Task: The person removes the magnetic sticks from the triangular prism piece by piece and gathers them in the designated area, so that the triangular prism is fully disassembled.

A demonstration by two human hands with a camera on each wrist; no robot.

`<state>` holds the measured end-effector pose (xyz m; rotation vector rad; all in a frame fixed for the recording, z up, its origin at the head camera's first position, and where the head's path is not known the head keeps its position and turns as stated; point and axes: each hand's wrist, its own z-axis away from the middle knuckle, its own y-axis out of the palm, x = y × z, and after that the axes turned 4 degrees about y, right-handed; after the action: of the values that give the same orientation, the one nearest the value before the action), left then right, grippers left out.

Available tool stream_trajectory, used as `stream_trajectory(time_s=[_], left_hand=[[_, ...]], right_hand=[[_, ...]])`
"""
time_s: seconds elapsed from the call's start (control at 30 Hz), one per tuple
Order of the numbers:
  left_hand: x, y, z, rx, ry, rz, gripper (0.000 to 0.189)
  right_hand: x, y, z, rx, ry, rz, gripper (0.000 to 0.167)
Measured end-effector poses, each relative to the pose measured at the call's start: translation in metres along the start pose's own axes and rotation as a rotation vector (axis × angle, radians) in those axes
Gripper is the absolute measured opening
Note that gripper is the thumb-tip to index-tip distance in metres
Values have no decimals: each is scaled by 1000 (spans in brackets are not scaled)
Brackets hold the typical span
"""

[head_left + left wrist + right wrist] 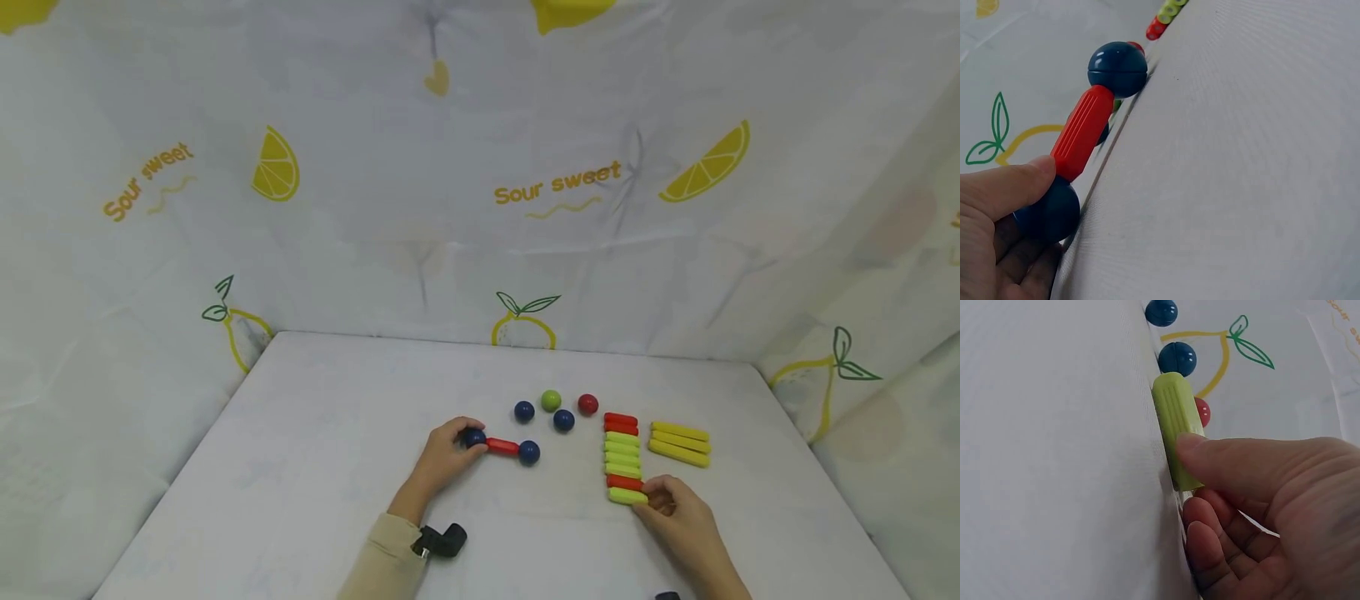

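My left hand (pixel 442 458) grips a blue ball (pixel 1054 215) between thumb and fingers. That ball is joined to one end of a red magnetic rod (pixel 502 447), and a second blue ball (pixel 528 452) sits at the rod's other end; the piece lies on the table. Over to the right, my right hand (pixel 678 517) pinches the near end of a yellow-green rod (pixel 1175 425). This rod is the nearest one in a column of red and yellow-green rods (pixel 622 458) laid side by side. Parts of the fingers are hidden behind the thumb in the right wrist view.
Behind the joined piece lie two loose blue balls (pixel 564 420), a green ball (pixel 551 401) and a red ball (pixel 588 404). Three yellow rods (pixel 678 443) rest right of the column. A lemon-print curtain (pixel 375 208) rises at the white table's (pixel 337 400) back edge.
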<state>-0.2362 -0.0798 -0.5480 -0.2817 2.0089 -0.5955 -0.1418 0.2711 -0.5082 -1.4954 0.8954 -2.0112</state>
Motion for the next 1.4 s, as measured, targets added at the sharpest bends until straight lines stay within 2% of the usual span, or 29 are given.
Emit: stream_trajectory(time_s=[0.27, 0.4, 0.57, 0.77, 1.13, 1.4], left_hand=[[0, -2, 0, 11, 24, -19, 31], [1, -2, 0, 22, 23, -38, 32], [2, -3, 0, 25, 25, -30, 30], [2, -4, -3, 28, 53, -49, 30], [0, -4, -1, 34, 44, -34, 29], [-1, -1, 0, 46, 9, -21, 29]], right_hand=[[2, -1, -1, 2, -16, 7, 46], [3, -2, 1, -40, -62, 12, 51], [8, 0, 2, -87, -122, -21, 48], [23, 6, 1, -41, -111, -98, 52], [64, 22, -13, 31, -209, -190, 43], [95, 53, -25, 174, -234, -317, 42]])
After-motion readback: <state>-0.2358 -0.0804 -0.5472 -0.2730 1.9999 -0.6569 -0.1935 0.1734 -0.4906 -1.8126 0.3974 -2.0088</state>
